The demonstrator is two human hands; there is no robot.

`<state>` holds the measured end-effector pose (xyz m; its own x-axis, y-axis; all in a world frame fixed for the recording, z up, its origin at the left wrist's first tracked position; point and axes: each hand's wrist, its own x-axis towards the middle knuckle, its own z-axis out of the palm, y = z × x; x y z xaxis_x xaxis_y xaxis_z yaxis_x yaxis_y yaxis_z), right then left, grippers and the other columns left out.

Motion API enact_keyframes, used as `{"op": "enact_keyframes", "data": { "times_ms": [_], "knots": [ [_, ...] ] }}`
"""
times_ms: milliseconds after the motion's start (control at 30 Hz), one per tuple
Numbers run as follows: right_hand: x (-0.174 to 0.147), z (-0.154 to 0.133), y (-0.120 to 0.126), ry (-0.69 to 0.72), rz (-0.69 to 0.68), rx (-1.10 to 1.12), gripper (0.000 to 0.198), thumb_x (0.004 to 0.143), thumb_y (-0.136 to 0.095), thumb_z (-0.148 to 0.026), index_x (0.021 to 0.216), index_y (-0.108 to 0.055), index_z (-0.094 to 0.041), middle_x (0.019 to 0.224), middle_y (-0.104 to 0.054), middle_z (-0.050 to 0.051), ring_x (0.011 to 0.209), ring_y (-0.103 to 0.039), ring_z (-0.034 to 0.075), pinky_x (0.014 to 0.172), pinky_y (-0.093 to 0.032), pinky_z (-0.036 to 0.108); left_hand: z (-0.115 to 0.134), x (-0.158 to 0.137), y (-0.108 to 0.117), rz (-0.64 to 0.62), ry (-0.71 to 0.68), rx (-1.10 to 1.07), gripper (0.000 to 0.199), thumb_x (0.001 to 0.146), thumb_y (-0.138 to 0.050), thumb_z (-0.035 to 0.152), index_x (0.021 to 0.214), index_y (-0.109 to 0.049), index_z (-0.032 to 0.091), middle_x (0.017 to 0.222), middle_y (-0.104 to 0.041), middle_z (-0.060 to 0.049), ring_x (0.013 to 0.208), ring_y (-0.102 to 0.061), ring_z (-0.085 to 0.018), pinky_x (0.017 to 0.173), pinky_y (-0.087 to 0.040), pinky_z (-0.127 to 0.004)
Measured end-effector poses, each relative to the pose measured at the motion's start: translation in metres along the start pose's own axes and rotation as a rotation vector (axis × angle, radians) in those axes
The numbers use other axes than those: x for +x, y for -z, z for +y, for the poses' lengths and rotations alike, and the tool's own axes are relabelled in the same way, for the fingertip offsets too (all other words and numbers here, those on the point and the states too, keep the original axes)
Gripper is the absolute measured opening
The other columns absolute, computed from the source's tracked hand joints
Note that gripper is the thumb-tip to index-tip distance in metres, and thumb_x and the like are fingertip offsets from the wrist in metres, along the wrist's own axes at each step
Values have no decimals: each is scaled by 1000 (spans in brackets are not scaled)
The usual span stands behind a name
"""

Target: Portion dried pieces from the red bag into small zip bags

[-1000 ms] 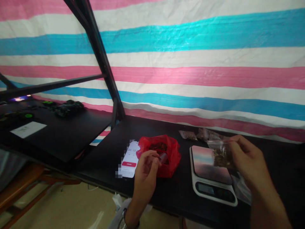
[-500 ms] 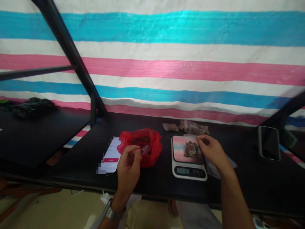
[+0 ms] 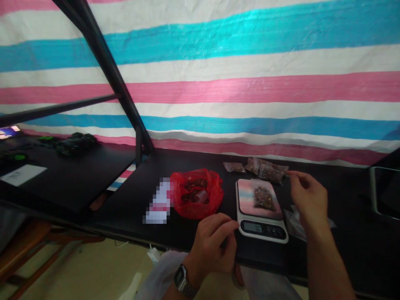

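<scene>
My left hand [image 3: 213,241] hangs at the near edge of the desk [image 3: 131,208], fingers curled loosely inward with nothing between them that I can see, its knuckles just short of the front left corner of the scale [image 3: 261,210]. A wristwatch [image 3: 182,281] sits on that wrist. My right hand [image 3: 308,198] is lifted to the right of the scale, thumb and forefinger drawn close together at the tips; whether they pinch anything I cannot tell. It touches nothing on the scale.

On the scale's shiny platform lies a small clear bag [image 3: 264,197] of dark dried bits, flat and free of both hands. Behind the scale, near the striped tarp [image 3: 237,91], a few more filled little bags [image 3: 261,168] lie in a loose cluster. Some clear empty plastic [image 3: 295,221] lies just to the right of the scale, under my right wrist.

Left of the scale sits an open red plastic bag [image 3: 196,193] with dark pieces and a small clear cup inside. Beside it, further left, lies a phone [image 3: 159,202]. A black metal frame [image 3: 106,71] rises behind, and a second phone [image 3: 384,191] leans at the far right.
</scene>
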<state>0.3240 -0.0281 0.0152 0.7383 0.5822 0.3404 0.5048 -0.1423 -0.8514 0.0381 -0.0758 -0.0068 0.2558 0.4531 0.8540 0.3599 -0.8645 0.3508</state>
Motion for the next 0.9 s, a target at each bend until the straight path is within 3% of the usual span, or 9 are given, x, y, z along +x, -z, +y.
{"op": "enact_keyframes", "data": {
  "times_ms": [333, 633, 900],
  "knots": [
    [-1, -16, -8, -6, -13, 104, 27, 81, -61, -36, 92, -80, -19, 90, -80, 10, 83, -73, 27, 81, -54, 39, -4, -6, 1, -23, -23, 16, 31, 84, -52, 0, 103, -65, 21, 80, -74, -4, 65, -71, -16, 61, -56, -26],
    [-2, -11, -17, 24, -50, 113, 31, 82, -60, -39, 94, -80, -20, 94, -81, 10, 85, -74, 27, 84, -54, 39, -8, -5, 1, 3, -10, 10, 30, 84, -53, 0, 101, -65, 21, 78, -73, -3, 64, -71, -15, 61, -56, -24],
    [2, 1, -23, 134, -229, -230, 37, 82, -60, -44, 94, -85, -20, 84, -79, 12, 80, -71, 30, 78, -52, 41, -7, -4, 4, -3, 6, 23, 32, 82, -52, 0, 101, -66, 23, 77, -74, -3, 62, -72, -16, 59, -57, -25]
  ]
}}
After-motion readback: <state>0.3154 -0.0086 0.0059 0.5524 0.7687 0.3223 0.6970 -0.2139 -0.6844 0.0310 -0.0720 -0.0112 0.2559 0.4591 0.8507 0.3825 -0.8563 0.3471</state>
